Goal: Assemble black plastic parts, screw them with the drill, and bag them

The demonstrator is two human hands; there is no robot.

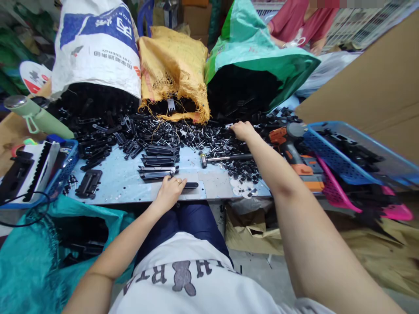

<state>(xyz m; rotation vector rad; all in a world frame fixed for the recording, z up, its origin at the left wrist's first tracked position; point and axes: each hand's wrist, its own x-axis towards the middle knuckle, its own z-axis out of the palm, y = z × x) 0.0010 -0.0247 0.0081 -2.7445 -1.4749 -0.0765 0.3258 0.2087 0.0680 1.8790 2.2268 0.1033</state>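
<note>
My left hand (170,189) is closed on a black bar-shaped part (191,185) at the table's front edge. Just behind it lie stacked black parts (160,160), some with grey metal strips. My right hand (242,130) reaches to the far side of the table, into the pile of small black pieces and metal pins (196,137); its fingertips are bent at a small light piece too small to make out. A hammer (225,158) lies below my right hand, partly behind my forearm.
White (98,52), yellow (173,65) and green (235,48) sacks spill black parts. A cordless drill (291,150) and blue basket (347,152) are right. Left are a green bottle (42,117) and a blue basket (65,168). Another person's hands (317,46) show behind.
</note>
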